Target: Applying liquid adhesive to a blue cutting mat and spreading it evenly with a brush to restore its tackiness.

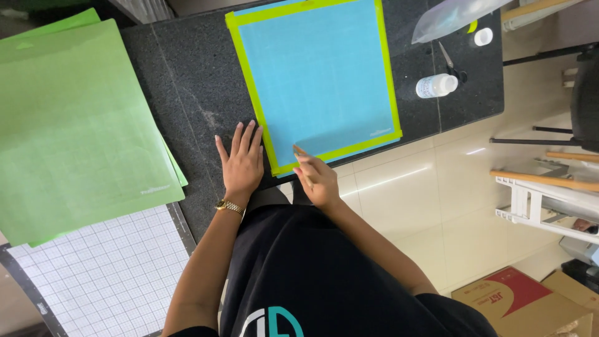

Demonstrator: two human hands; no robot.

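Blue cutting mat (318,75), lime-taped edges, flat on black granite worktop (187,75), centre-far.
Mat likely thin, flexible, light; lift by near edge w/ both hands. Left hand (242,163): fingers spread flat beside mat. Right hand (318,180): pinching slim tool (301,156) at near corner.

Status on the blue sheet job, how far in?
Done: blue sheet lies flat on the yellow-green bordered mat. In hand: left hand rests flat beside the mat; right hand holds a thin tool at its near edge. Left: the sheet's surface looks unmarked.
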